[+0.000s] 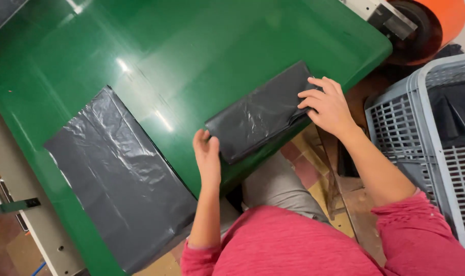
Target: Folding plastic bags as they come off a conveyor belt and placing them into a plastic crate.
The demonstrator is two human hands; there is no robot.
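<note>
On the green table [201, 46], both hands, left hand [208, 156] and right hand [328, 106], pin a folded black bag [258, 115].

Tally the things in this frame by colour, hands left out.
Black: 2, the folded plastic bag and the flat plastic sheet
Green: 1, the table
Grey: 1, the slatted crate
Orange: 1, the roll
Total: 5

A glossy green table [201, 46] reflects overhead light above a patterned tile floor [314, 168], beside a grey slatted crate [411, 128].
</note>
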